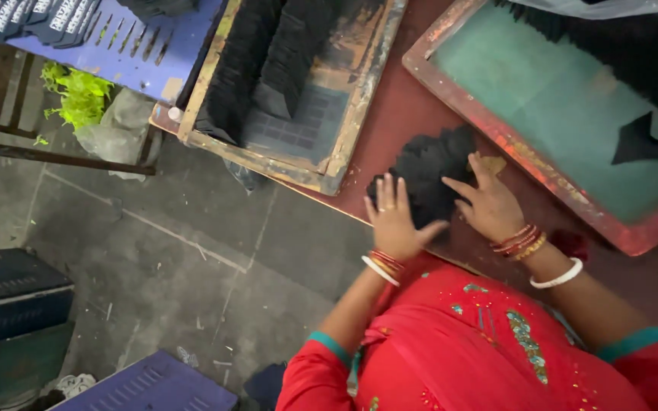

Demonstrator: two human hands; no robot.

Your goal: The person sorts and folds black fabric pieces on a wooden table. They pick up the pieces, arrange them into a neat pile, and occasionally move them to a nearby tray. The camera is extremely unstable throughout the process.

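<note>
- Because only the head view is supplied, every item below is read from it.
- Head view, position of the work: a stack of black pieces lies on the dark red table, near its front edge, between a wooden-framed screen to one side and a red-framed screen with green mesh to the other.
- Head view, left hand: fingers extended and spread, palm pressed flat on the near left part of the stack. The fingers are not curled and enclose nothing.
- Head view, right hand: fingers extended and lying across the right edge of the stack, thumb pointing toward the left hand. It touches the pieces without closing around them.
- Head view, handling judgement: the pieces look thin, flat and light, probably fabric or flexible sheet. A loose stack of this kind is likely to slide and fan apart, and its ragged outline suggests the layers are not aligned.
- Head view, where to hold: the stack is best squared between both palms at opposite edges, then lifted with fingers beneath and thumbs on top. Pinching a single corner would likely pull away only the top layers.
- Head view, surroundings: more black pieces rest in rows on the wooden-framed screen. A blue slotted crate and green leaves stand above the grey floor.
</note>
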